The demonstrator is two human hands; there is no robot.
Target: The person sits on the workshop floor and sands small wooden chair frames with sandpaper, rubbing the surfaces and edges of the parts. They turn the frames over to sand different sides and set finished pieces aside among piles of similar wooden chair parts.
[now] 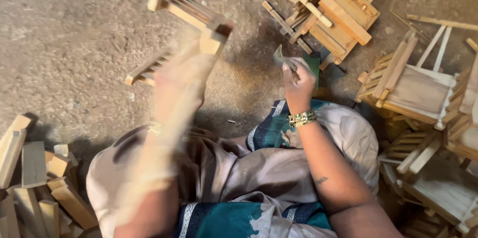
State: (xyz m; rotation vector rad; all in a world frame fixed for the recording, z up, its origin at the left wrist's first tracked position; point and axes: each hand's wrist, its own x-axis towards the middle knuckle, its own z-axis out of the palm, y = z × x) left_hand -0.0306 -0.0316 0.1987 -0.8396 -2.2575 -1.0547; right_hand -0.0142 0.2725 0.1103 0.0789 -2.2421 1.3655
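Wooden slatted frame (184,34) — a small, unfinished piece of joinery built from pale rails and thin bars — is up off the ground at the far left of the scene, above the bare earthen floor (74,34). It is tilted, one end pointing far and left, the other dropping toward the near left. The left hand (181,76) grasps it from below at about its middle, though the hand and forearm are heavily blurred, so the exact lie of the fingers cannot be made out. A thin bracelet (155,128) shows at that wrist. The right hand (298,81) is sharp: it is clenched around a small dark tool (285,59), whose tip sticks out on the far-left side of the fist; what kind of tool it is cannot be told. Stacked gold-and-green bangles (301,118) sit on the right wrist, and a small dark mark shows on the forearm nearer the camera. The two hands are apart, the frame not touching the tool. Below them lies the person's lap, draped in pale grey-brown cloth with a teal, patterned border (269,131). At the near left a heap of short wooden blocks (35,178) rests on the floor. Far and right of the right hand lies a jumble of assembled wooden frames and loose sticks (328,9), and along the right edge more finished wooden pieces (418,88) — slatted, box-like — are stacked close together.
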